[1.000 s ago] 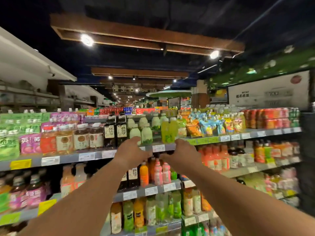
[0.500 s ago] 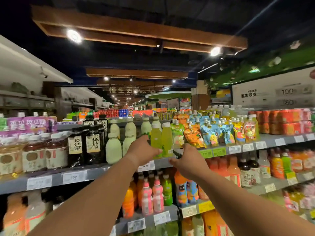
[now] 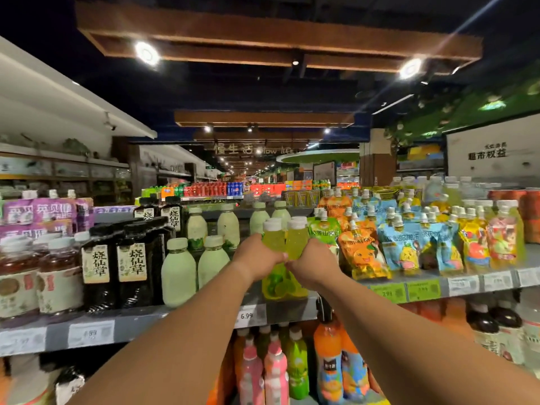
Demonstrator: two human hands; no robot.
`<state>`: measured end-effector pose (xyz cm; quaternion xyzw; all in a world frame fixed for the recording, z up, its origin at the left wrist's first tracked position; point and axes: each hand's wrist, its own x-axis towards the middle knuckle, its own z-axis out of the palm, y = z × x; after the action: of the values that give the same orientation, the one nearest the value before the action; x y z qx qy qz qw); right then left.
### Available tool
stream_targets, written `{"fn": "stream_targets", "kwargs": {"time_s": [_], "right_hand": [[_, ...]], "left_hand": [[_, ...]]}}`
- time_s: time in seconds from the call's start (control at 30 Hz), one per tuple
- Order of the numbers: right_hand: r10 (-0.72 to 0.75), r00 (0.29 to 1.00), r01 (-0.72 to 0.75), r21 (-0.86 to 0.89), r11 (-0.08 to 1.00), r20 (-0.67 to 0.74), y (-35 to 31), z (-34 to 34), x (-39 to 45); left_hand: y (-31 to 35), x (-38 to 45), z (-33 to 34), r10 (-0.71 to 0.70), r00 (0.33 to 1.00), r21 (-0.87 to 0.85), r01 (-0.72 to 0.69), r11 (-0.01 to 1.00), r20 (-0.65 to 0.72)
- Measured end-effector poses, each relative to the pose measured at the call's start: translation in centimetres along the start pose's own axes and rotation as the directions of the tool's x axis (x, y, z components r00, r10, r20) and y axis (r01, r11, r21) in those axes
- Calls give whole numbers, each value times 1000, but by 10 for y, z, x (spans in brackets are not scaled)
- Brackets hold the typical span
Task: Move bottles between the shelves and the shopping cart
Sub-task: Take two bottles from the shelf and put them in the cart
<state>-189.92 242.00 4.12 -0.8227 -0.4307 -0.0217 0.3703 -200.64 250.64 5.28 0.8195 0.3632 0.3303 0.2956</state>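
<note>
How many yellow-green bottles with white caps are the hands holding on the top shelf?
2. The left yellow-green bottle is gripped by the left hand; the right yellow-green bottle touches it, gripped by the right hand. More caps show close behind, so further bottles may be hidden.

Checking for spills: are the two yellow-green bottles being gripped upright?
Upright. Both yellow-green bottles show white caps on top, bases on the shelf, gripped by hands.
</note>
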Motion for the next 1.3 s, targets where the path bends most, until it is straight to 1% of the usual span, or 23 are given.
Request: {"fn": "stream_targets", "kwargs": {"time_s": [0.17,0.23,0.37,0.47,0.57,0.67,0.77,0.87,0.97,1.03,1.13,1.23,1.3], "right_hand": [[-23,999,22,43,999,26,8,5,27],[-8,1000,7,42,999,17,8,6,31],[-37,999,37,71,997,-9,12,10,37],[-62,998,62,59,996,-18,18,8,37],[-135,990,139,101,985,-39,21,5,33],[-249,955,272,144,952,-159,12,-3,22],[-326,904,378,161,912,-277,-14,-18,6],[-386,870,450,174,876,-307,-51,-22,-17],[-446,856,505,239,830,-260,-91,-7,-52],[-494,845,535,306,788,-204,-120,14,-78],[-536,839,528,378,761,-92,-173,55,-120],[-589,808,525,452,721,2,-229,107,-172],[-606,792,502,487,715,74,-262,146,-208]], "left_hand": [[0,12,9,-7,999,1,7,1000,-45],[2,15,9,-16,999,-19,16,1000,-49],[4,16,13,-42,997,-58,38,998,-71],[5,13,13,-52,994,-72,45,996,-98],[4,2,13,-11,990,-56,4,998,-139],[7,-14,4,40,973,-89,-62,994,-226],[14,-31,-27,69,963,-181,-119,976,-262],[9,-53,-71,86,962,-223,-146,964,-260],[-15,-84,-118,60,957,-240,-131,962,-282],[-39,-110,-151,35,949,-214,-106,971,-314],[-82,-157,-207,-40,926,-111,-2,994,-374],[-134,-213,-264,-108,883,-72,84,994,-456],[-167,-253,-299,-149,857,-36,151,988,-494]]}}
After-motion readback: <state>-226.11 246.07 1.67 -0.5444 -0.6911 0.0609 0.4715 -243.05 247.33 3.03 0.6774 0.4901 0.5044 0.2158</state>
